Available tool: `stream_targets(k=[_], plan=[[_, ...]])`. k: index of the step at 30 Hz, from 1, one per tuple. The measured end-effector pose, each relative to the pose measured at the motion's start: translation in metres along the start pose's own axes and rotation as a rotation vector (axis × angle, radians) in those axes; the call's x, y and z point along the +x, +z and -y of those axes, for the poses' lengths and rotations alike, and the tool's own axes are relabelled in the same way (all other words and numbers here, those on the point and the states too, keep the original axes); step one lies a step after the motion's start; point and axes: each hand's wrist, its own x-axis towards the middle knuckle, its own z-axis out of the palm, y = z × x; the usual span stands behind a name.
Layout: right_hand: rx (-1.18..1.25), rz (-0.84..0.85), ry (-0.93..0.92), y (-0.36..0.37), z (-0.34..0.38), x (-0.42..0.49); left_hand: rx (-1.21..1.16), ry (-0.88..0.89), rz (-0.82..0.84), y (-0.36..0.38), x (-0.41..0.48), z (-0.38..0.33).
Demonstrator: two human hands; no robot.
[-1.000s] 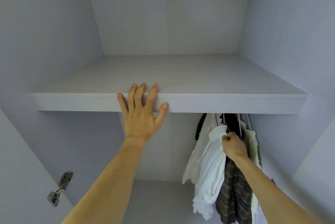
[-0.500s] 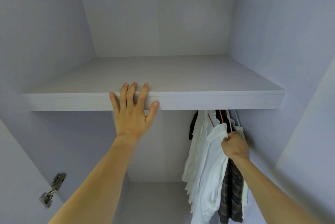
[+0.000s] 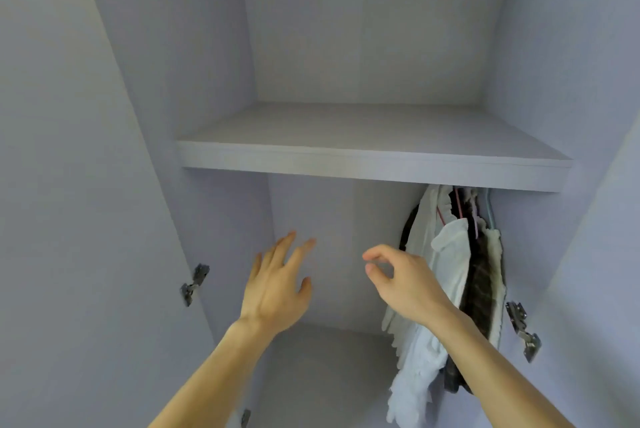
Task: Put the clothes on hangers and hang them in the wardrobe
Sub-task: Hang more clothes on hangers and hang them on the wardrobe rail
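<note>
The clothes (image 3: 450, 271) hang lengthwise straight down at the right end of the wardrobe (image 3: 346, 46), close to its right wall. A white piece is in front, with a dark plaid one and a cream fringed one behind. The hangers (image 3: 460, 207) run up behind the front edge of the shelf (image 3: 374, 164). The right hand (image 3: 405, 282) is just left of the clothes, loosely curled and holding nothing, its forearm crossing their lower part. The left hand (image 3: 277, 285) is farther left, fingers spread in the air. Left of the clothes the back panel shows as far as the left wall. A hinge (image 3: 194, 284) sits on each side.
</note>
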Motion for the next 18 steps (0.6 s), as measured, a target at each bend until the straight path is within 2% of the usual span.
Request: stream_targets(k=[8,14,18], plan=[[-0.056,0.275,-0.406,0.114,0.109,-0.095,0.15,-0.43,0.043,-0.063,-0.238,0.075],[-0.02,0.505,-0.751,0.205,0.193,-0.189,0.261,-0.908,0.046,-0.122,-0.45,0.097],[0.044,0.673,-0.949,0.251,0.253,-0.251,0.308,-1.249,0.026,-0.16,-0.578,0.079]])
